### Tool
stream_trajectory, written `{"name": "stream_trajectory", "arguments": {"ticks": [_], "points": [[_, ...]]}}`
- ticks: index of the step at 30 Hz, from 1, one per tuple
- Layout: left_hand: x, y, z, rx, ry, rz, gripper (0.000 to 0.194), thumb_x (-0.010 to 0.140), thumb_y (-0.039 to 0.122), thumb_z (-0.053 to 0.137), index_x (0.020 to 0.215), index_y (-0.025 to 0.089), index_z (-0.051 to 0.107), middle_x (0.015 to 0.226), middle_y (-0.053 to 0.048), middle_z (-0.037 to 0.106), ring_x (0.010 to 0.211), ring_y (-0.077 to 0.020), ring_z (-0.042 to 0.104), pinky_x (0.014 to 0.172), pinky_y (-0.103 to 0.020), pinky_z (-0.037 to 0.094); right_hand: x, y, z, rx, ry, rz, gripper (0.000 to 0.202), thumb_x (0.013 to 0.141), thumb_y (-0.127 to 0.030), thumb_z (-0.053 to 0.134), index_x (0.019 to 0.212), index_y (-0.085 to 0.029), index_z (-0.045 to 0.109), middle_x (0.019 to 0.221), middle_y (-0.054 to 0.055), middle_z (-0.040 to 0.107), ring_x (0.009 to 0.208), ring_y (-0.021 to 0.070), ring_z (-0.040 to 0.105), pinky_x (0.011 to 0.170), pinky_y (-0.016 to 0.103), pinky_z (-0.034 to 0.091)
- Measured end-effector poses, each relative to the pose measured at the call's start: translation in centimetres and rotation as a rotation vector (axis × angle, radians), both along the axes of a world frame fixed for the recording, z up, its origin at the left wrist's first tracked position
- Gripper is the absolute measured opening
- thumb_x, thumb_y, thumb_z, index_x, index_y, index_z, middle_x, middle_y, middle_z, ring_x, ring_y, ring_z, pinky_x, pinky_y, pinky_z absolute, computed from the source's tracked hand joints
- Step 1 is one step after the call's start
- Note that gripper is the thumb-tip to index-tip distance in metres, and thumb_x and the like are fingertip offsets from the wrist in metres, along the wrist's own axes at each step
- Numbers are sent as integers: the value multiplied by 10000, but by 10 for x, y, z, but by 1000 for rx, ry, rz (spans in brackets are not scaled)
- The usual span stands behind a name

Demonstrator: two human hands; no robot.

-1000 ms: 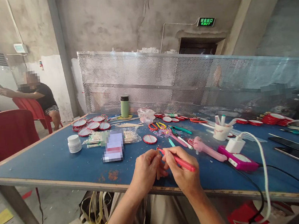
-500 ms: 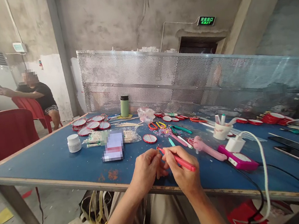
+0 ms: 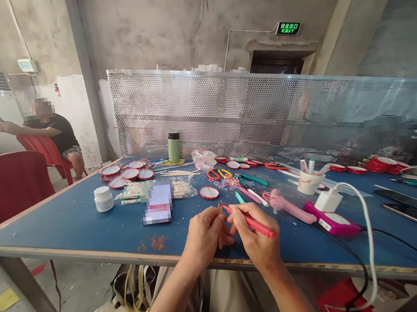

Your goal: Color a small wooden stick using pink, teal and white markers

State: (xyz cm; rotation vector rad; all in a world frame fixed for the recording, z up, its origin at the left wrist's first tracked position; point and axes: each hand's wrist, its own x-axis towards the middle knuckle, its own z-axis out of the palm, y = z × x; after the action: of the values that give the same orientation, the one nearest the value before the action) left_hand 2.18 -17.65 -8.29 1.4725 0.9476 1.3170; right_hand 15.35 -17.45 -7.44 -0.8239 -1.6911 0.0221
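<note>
Near the table's front edge, my left hand [image 3: 204,236] pinches a thin wooden stick [image 3: 220,236], whose upper end shows above the fingers. My right hand [image 3: 257,234] holds a red pen [image 3: 255,225] slantwise, its tip close to the top of the stick. Whether the tip touches the stick cannot be made out. Just beyond my hands lies a round white disc with a red rim [image 3: 209,192]. A teal marker [image 3: 239,198] lies a little to its right.
On the blue table [image 3: 68,228] are a white jar [image 3: 103,199], a phone [image 3: 158,203], packed sticks, pliers [image 3: 253,180], a pink glue gun [image 3: 290,207], a cup of pens [image 3: 309,182] and cables. A person [image 3: 51,128] sits at the far left.
The red pen and my right hand have shifted very slightly to the right. My left hand remains in nearly the same place with the stick.
</note>
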Motion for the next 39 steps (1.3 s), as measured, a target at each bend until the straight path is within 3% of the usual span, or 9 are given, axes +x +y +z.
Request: {"name": "stream_trajectory", "arguments": {"ticks": [39], "points": [[0,-2,0,9,0,0,311,894,459,501,730,196,526,567,18,624,511,-155,659,467,-215,457,0,1,-1,-13,-22,-11,215,976,-273,528,801,-188,619,646,-21,648,498,100,593,548,224,464]]}}
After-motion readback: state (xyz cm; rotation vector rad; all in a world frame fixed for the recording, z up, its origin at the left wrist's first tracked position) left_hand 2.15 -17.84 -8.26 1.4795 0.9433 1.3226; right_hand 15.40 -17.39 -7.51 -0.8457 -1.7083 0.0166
